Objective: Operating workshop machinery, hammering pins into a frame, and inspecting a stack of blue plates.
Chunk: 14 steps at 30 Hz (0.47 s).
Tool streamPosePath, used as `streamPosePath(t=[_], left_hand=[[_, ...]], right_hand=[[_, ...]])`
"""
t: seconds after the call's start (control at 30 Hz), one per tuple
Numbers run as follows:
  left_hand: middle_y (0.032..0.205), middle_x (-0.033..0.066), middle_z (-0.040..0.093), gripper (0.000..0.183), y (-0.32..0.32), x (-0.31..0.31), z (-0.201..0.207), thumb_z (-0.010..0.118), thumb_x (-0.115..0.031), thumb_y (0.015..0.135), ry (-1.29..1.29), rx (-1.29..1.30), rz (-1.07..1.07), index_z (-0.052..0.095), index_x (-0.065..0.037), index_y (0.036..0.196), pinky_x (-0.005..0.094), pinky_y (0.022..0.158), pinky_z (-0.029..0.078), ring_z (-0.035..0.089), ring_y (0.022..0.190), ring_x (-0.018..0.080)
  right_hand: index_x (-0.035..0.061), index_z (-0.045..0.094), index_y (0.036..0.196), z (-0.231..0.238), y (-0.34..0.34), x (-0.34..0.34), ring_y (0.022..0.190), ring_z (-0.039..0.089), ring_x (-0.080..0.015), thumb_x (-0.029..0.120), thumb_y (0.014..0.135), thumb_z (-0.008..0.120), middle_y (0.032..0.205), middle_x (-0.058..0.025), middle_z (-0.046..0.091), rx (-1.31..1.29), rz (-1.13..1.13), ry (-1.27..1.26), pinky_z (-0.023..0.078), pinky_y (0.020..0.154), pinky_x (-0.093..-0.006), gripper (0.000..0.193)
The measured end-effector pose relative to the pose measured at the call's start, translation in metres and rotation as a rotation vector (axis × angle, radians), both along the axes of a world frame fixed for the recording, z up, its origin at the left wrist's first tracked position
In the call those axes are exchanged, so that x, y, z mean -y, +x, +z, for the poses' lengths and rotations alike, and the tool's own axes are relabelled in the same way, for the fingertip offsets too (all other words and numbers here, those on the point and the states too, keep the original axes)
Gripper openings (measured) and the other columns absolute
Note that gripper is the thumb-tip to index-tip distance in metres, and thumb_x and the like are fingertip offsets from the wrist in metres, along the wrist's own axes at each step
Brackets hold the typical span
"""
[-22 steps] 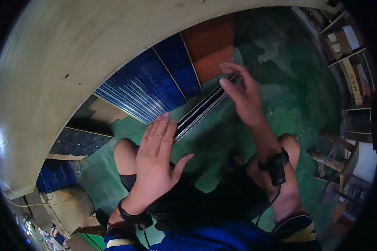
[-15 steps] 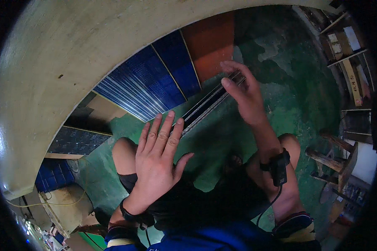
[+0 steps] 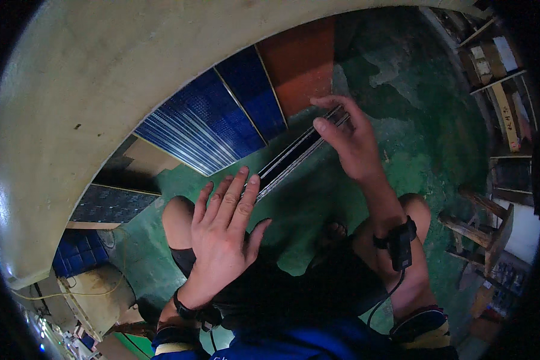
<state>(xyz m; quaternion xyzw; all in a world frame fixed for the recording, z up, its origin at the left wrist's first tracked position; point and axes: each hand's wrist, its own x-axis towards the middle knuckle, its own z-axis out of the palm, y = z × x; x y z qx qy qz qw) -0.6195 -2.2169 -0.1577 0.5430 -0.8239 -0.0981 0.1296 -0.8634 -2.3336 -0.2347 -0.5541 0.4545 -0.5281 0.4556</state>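
A long, narrow bundle of dark strips (image 3: 294, 157) with pale, silvery edges slants between my two hands, above the floor. My right hand (image 3: 354, 139) curls round its far end, with the strip end between thumb and fingers. The near end meets the fingers of my left hand (image 3: 222, 222), which hides part of it. That hand is stretched flat, back up, its thumb held away from the fingers. Whether the left palm bears any of the bundle's weight cannot be seen.
A large cream curved surface (image 3: 102, 78) arches over the left and top. Under its edge stand blue gridded panels (image 3: 204, 117) and an orange-brown board (image 3: 297, 66). At right are a wooden stool (image 3: 483, 231) and shelving with boxes (image 3: 492, 60). The floor (image 3: 408, 150) is green.
My left hand has shifted slightly left and its fingers have drawn a little closer together. The bundle has tilted slightly, showing more of its dark face. My right fingers have dipped a little.
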Motion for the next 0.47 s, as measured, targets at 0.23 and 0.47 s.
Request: streamPosePath(t=[0.23, 0.47], left_hand=[[0.095, 0.0172, 0.069, 0.053, 0.024, 0.004, 0.008, 0.082, -0.01, 0.075, 0.232, -0.123, 0.423, 0.064, -0.006, 0.124, 0.0484, 0.084, 0.049, 0.063, 0.089, 0.0385], [0.093, 0.0157, 0.071, 0.03, 0.039, 0.01, 0.011, 0.079, -0.027, 0.081, 0.391, 0.16, 0.143, 0.071, -0.006, 0.101, 0.0462, 0.077, 0.051, 0.067, 0.095, 0.039]], right_hand=[[0.0005, 0.065, 0.108, 0.001, -0.002, 0.006, 0.102, 0.063, -0.0159, 0.02, 0.093, 0.076, 0.106, -0.0074, 0.069, -0.081, -0.009, 0.103, 0.049, 0.092, -0.0309, 0.028], [0.0083, 0.069, 0.114, -0.002, -0.054, 0.037, 0.106, 0.063, -0.0165, 0.031, 0.1, 0.067, 0.108, -0.0096, 0.07, 0.096, -0.038, 0.533, 0.048, 0.098, -0.0314, 0.027]])
